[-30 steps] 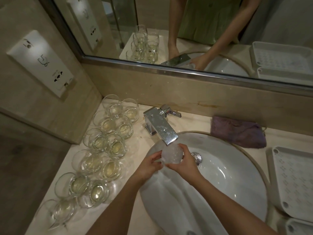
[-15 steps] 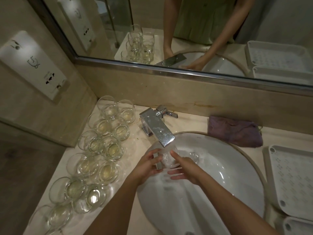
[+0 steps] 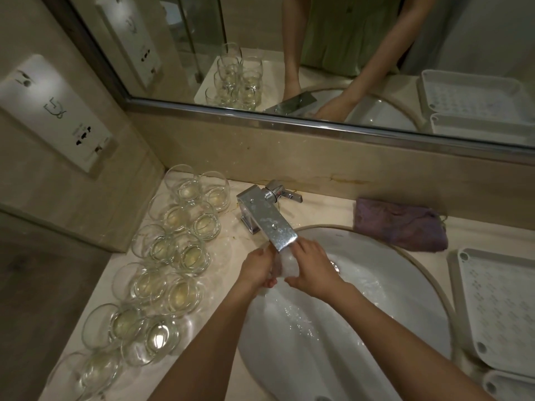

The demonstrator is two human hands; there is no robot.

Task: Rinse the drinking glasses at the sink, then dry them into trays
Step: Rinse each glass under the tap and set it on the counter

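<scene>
A wall mirror runs above a beige stone worktop with a white oval sink set into it. At the right edge lies a white perforated tray; a purple cloth lies behind the sink. Clear glasses stand upright in two rows on the left of the worktop. A chrome faucet projects over the sink. Directly under its spout, a drinking glass is held over the basin; its orientation cannot be told through the water. The left hand and right hand both grip this glass, fingers curled around it from opposite sides.
</scene>
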